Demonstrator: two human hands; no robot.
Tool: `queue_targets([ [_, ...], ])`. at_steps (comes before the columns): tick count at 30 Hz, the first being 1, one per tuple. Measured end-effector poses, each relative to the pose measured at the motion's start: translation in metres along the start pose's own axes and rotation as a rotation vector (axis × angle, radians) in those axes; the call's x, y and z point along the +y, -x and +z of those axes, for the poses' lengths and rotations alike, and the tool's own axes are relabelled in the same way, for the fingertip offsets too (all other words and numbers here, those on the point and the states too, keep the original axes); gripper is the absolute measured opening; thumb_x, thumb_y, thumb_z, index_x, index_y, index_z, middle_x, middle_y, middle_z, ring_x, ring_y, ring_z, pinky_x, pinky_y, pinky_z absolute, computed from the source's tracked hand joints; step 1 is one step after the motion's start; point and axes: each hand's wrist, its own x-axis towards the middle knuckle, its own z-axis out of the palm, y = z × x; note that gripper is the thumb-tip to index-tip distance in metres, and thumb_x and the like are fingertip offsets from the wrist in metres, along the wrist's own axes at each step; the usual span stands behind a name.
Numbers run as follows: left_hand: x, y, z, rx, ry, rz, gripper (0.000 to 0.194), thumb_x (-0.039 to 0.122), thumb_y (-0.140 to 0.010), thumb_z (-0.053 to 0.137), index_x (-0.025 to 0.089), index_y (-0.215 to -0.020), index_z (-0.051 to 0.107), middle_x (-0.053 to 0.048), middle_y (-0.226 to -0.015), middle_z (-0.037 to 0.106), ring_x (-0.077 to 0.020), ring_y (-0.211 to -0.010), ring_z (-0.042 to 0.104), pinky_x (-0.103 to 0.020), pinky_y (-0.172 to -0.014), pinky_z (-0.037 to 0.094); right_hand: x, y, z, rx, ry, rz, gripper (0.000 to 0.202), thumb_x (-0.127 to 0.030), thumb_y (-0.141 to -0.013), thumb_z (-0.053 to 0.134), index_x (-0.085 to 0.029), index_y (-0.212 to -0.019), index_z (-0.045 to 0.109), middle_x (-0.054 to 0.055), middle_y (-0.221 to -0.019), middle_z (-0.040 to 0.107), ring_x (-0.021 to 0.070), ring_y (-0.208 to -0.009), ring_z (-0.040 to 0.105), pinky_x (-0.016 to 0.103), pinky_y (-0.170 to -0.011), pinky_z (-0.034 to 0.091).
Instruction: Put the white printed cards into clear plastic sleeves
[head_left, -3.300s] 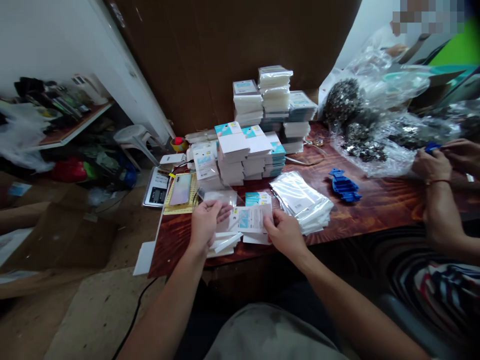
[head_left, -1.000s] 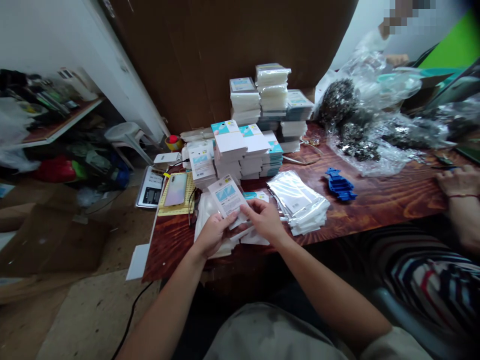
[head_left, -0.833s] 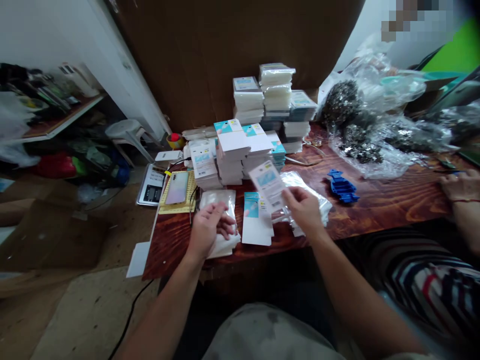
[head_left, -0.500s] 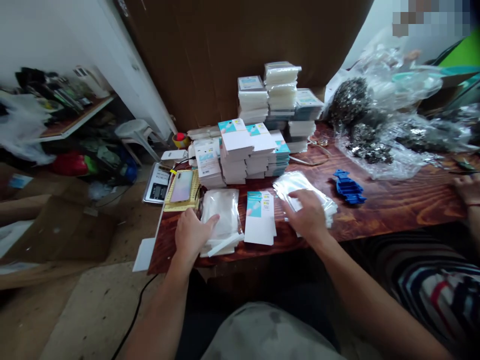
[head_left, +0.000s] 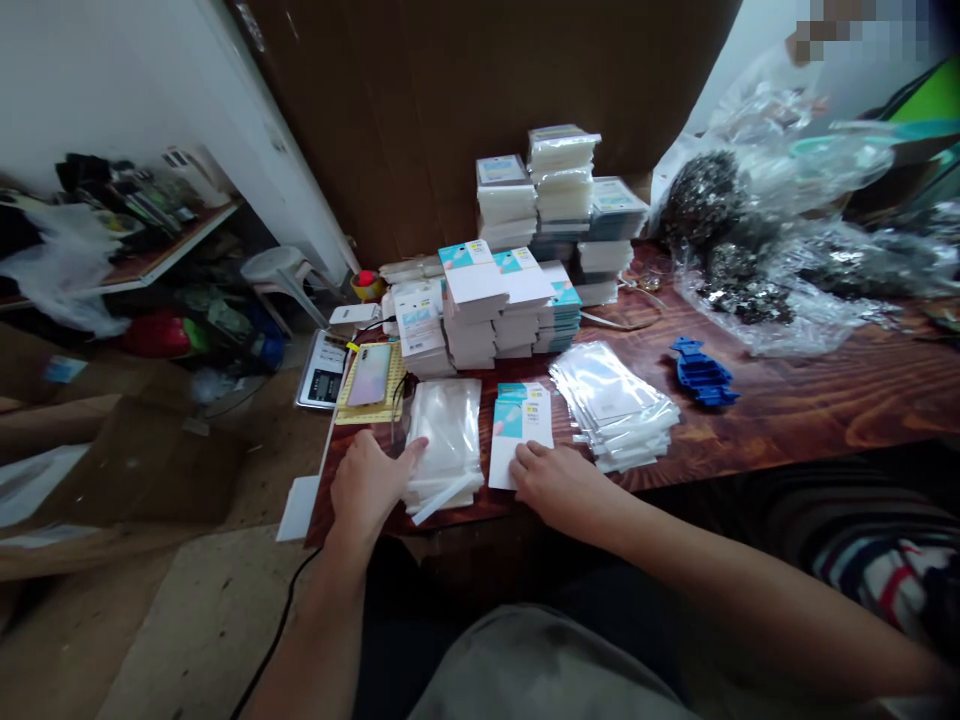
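Observation:
My left hand (head_left: 373,482) lies against the left side of a stack of clear plastic bags (head_left: 448,425), its thumb stretched over the top bag and apart from the fingers. Small printed cards (head_left: 508,450), white with a blue picture, lie to the right of that stack. My right hand (head_left: 559,485) has its bent fingers together on the lower right edge of these cards; its thumb is hidden. Farther right, a fanned pile of filled clear bags (head_left: 611,400) rests on the table, touched by neither hand.
Behind the cards stand stacks of printed cards (head_left: 472,285) and tall stacks of bagged cards (head_left: 562,185). A blue plastic piece (head_left: 703,372) lies right of the filled bags. Large plastic bags of dark shiny bits (head_left: 705,200) fill the back right. A phone (head_left: 369,375) sits at left.
My right hand has left the filled bags and moved left onto the printed cards. My left hand has shifted slightly down and left beside the clear bags. The person's hand at far right is gone from view.

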Motion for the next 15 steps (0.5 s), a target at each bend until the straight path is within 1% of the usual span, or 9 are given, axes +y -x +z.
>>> queue_targets([
  [1,-0.002,0.001,0.0,-0.031,-0.005,-0.015,0.077,0.074,-0.063,0.067,0.014,-0.111,0.058,-0.026,-0.109,0.067,-0.0449,-0.105,0.063,-0.048,-0.082,0.046,-0.001,0.0,0.0,-0.006,0.01,-0.016,0.018,-0.011,-0.089,0.054,-0.012,-0.101,0.068,0.016,-0.098,0.069,0.0284,-0.09,0.065,0.032,-0.066,0.048],
  [3,-0.008,0.004,0.0,-0.069,0.028,-0.006,0.078,0.068,-0.064,0.071,0.014,-0.118,0.057,-0.019,-0.099,0.071,-0.0383,-0.093,0.067,-0.043,-0.076,0.047,-0.003,-0.001,0.0,-0.004,-0.001,-0.03,0.023,-0.006,-0.087,0.051,-0.012,-0.101,0.068,0.016,-0.098,0.07,0.0274,-0.089,0.066,0.032,-0.067,0.048],
  [4,-0.01,0.004,0.0,-0.058,0.078,0.017,0.077,0.062,-0.065,0.073,0.015,-0.123,0.055,-0.015,-0.095,0.072,-0.0345,-0.088,0.068,-0.04,-0.075,0.048,-0.003,-0.002,0.0,-0.002,-0.013,-0.025,0.024,-0.005,-0.086,0.051,-0.012,-0.101,0.068,0.015,-0.096,0.071,0.0266,-0.086,0.067,0.032,-0.067,0.047],
  [7,-0.017,0.005,0.002,0.079,0.288,0.07,0.073,0.046,-0.07,0.075,0.017,-0.132,0.051,-0.005,-0.084,0.071,-0.0257,-0.079,0.068,-0.034,-0.072,0.048,0.001,-0.003,0.003,0.016,-0.048,0.025,0.021,-0.005,-0.086,0.049,-0.013,-0.094,0.068,0.013,-0.088,0.073,0.0248,-0.075,0.068,0.031,-0.063,0.045],
  [8,-0.019,0.005,0.002,0.096,0.393,0.061,0.068,0.044,-0.07,0.074,0.017,-0.13,0.054,-0.003,-0.081,0.069,-0.0234,-0.075,0.068,-0.033,-0.07,0.049,0.004,-0.002,0.005,0.037,-0.066,0.044,0.02,-0.006,-0.087,0.05,-0.014,-0.09,0.067,0.012,-0.085,0.073,0.0243,-0.072,0.068,0.031,-0.062,0.044],
  [9,-0.019,0.005,0.002,0.069,0.518,0.041,0.061,0.042,-0.07,0.075,0.017,-0.123,0.059,-0.002,-0.077,0.068,-0.0211,-0.07,0.066,-0.031,-0.066,0.049,0.008,0.001,0.007,0.078,-0.089,0.068,0.019,-0.007,-0.087,0.05,-0.015,-0.087,0.067,0.01,-0.082,0.073,0.0239,-0.071,0.068,0.03,-0.061,0.044],
  [11,-0.016,0.007,0.002,-0.067,0.789,-0.023,0.044,0.043,-0.069,0.077,0.015,-0.102,0.066,0.0,-0.069,0.065,-0.0165,-0.059,0.063,-0.027,-0.058,0.049,0.018,0.009,0.01,0.25,-0.155,0.163,0.018,-0.013,-0.09,0.05,-0.017,-0.085,0.066,0.008,-0.08,0.073,0.0231,-0.072,0.068,0.03,-0.063,0.044],
  [13,-0.004,0.011,0.003,-0.192,1.038,-0.077,0.036,0.044,-0.07,0.078,0.015,-0.085,0.064,-0.001,-0.067,0.065,-0.0153,-0.057,0.065,-0.026,-0.058,0.052,0.026,0.02,0.009,0.534,-0.275,0.347,0.018,-0.023,-0.094,0.051,-0.02,-0.088,0.067,0.007,-0.08,0.073,0.0227,-0.074,0.069,0.031,-0.067,0.047],
  [15,0.014,0.014,0.006,-0.256,1.232,-0.112,0.034,0.043,-0.075,0.076,0.016,-0.084,0.059,-0.005,-0.074,0.069,-0.019,-0.068,0.071,-0.03,-0.066,0.057,0.03,0.026,0.006,0.839,-0.518,0.574,0.02,-0.036,-0.095,0.054,-0.021,-0.09,0.066,0.007,-0.08,0.073,0.0224,-0.072,0.069,0.032,-0.068,0.05],
])
